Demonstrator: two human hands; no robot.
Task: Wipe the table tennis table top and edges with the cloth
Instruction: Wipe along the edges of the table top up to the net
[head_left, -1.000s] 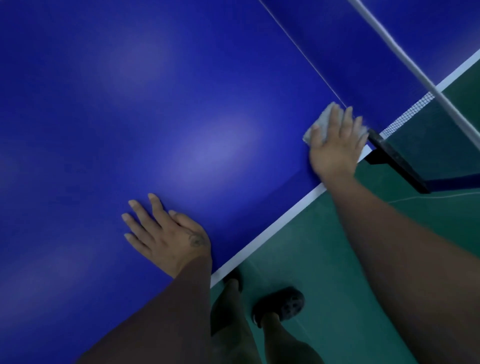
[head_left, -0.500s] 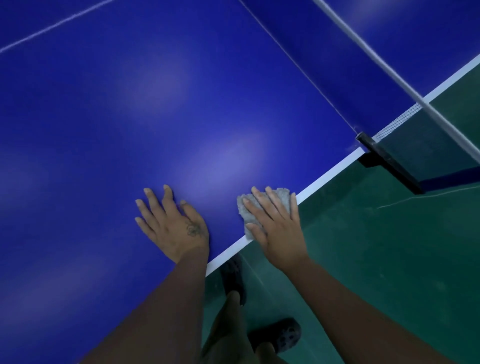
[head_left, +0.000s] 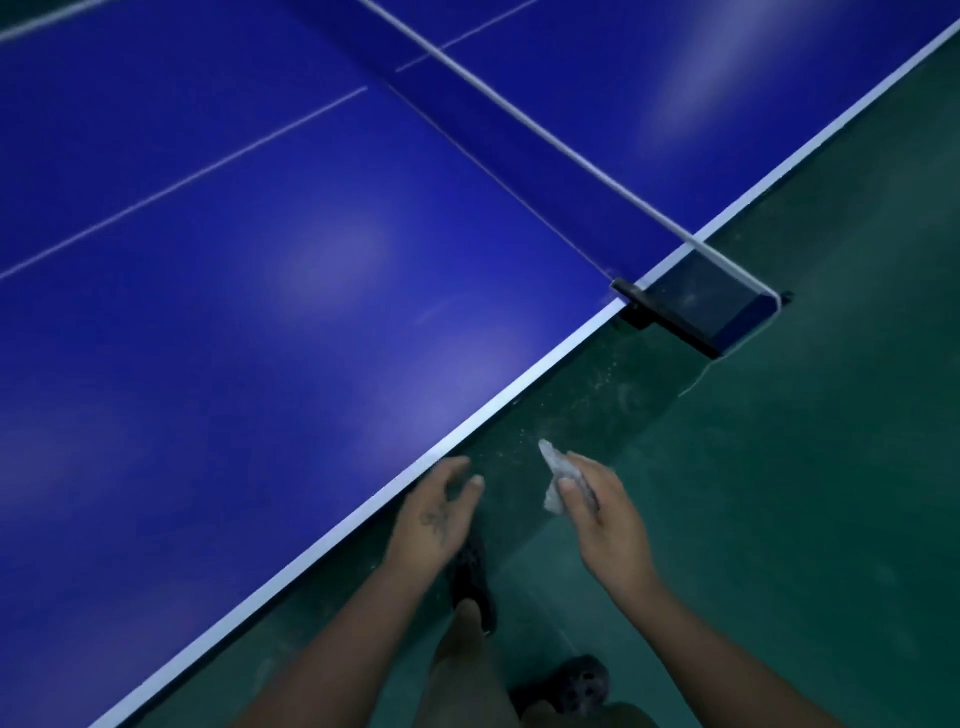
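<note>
The blue table tennis table (head_left: 291, 291) fills the left and top, its white-lined side edge running diagonally from bottom left to upper right. Both hands are off the table, over the green floor beside that edge. My right hand (head_left: 605, 512) holds a small crumpled grey-white cloth (head_left: 560, 475), which sticks out past the fingers and thumb. My left hand (head_left: 436, 512) hangs just outside the table edge with fingers loosely curled, holding nothing. Fine specks of dust float in the air between the hands and the net post.
The net (head_left: 519, 117) crosses the table diagonally, ending at a black clamp and post (head_left: 696, 314) that juts out past the edge. Green floor (head_left: 805, 467) lies to the right. My legs and dark sandals (head_left: 470, 582) are below the hands.
Both hands have left the table top and moved out over the floor. The right hand has lifted the cloth off the edge, and dust specks now hang in the air.
</note>
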